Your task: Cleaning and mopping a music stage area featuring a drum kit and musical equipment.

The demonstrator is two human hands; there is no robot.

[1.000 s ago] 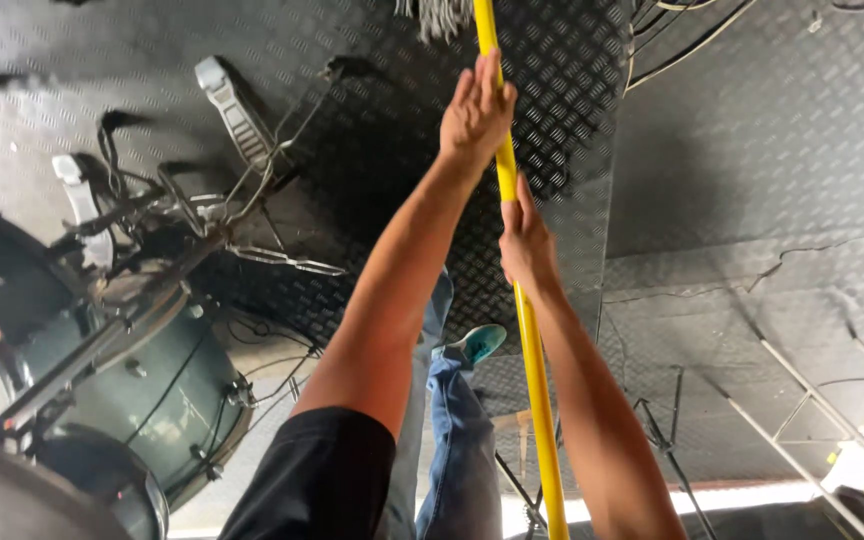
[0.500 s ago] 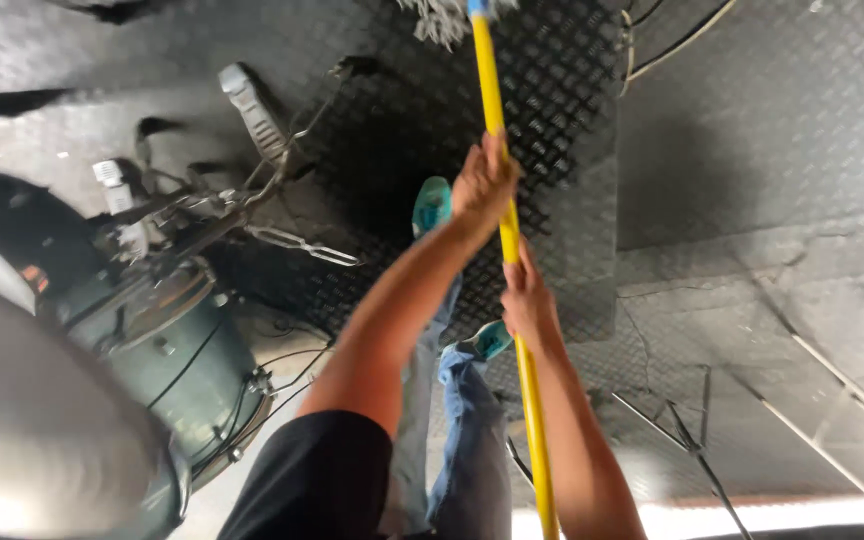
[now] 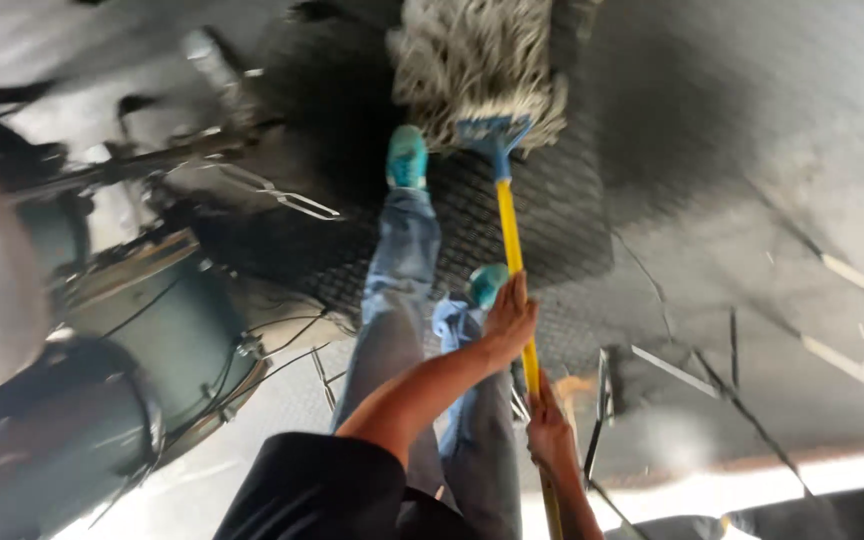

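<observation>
At frame centre, left hand (image 3: 508, 322) and right hand (image 3: 549, 432) clasping yellow mop handle (image 3: 509, 235), handle's lower end cut off, string mop head (image 3: 479, 66) blurred at top.

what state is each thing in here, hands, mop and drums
left hand: closed around the yellow mop handle, upper grip
right hand: closed around the same handle, lower grip
grey string mop head: strands spread flat on the black textured floor mat
dark green drum: upright on its stand beside the mat
teal shoes: one planted on the mat by the mop head
</observation>
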